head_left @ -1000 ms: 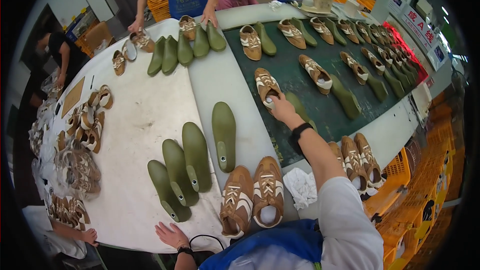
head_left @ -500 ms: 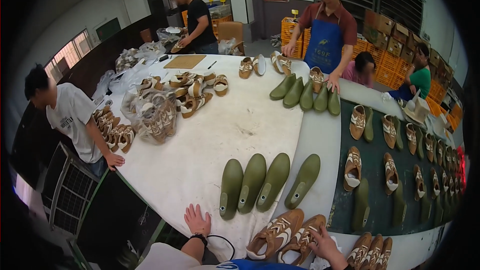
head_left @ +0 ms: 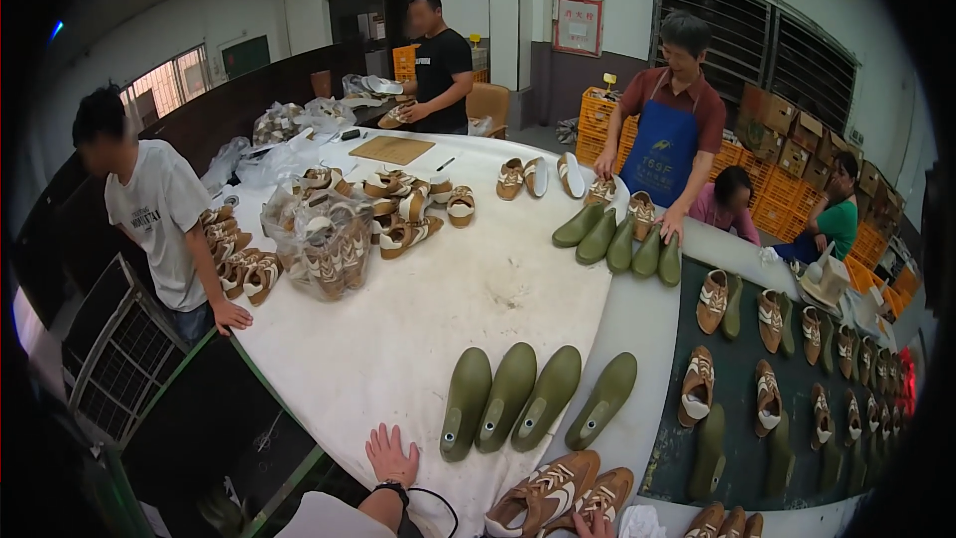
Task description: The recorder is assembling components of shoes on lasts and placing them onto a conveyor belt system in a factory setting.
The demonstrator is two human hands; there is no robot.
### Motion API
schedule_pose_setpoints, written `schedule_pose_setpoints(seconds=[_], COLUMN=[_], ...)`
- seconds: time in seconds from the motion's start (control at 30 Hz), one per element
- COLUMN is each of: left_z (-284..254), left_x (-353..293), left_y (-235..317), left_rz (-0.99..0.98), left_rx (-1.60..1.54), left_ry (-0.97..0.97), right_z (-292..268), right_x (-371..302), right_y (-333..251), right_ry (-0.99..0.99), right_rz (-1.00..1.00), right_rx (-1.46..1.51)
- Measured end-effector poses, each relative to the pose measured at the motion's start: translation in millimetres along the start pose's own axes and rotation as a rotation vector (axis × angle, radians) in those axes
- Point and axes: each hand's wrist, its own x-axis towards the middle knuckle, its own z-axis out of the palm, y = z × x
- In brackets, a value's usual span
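Note:
My left hand (head_left: 391,455) lies flat on the white-covered table, fingers spread and nothing in them. A row of olive-green shoe lasts (head_left: 510,399) rests just to its right. At the lower edge my right hand (head_left: 596,524) is only partly visible, its fingers closed on a brown sneaker (head_left: 609,491) with white stripes. A matching sneaker (head_left: 550,486) lies right beside that one, on its left. White crumpled cloth or paper (head_left: 640,521) is next to my right hand.
A dark green board (head_left: 742,389) at right carries rows of sneakers and lasts. Plastic-bagged shoes (head_left: 321,244) stand left of centre. Across the table, a person in a blue apron (head_left: 657,144) handles a sneaker by several lasts. Another person's hand (head_left: 232,316) leans on the left edge.
The view has tilted up, leaving less of my right hand visible. The aproned person's hand has moved a sneaker onto the lasts. The person in black has lifted their head. My left hand stays flat.

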Motion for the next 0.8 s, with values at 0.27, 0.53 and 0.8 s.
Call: schedule_pose_setpoints(seconds=[0.27,0.53,0.8], left_z=[-1.7,2.4,10.3], left_x=[8.0,3.2,4.4], left_y=[5.9,1.7,-15.6], left_rz=[0.042,-0.001,-0.006], left_rx=[-0.019,-0.043,-0.127], left_ry=[-0.018,-0.019,-0.066], right_z=[15.7,4.6,29.7], right_x=[12.0,18.5,23.7], right_y=[9.6,-17.2,-13.2], right_ry=[0.076,0.031,0.069], right_rz=[0.021,0.138,0.132], right_rx=[0.038,-0.075,-0.172])
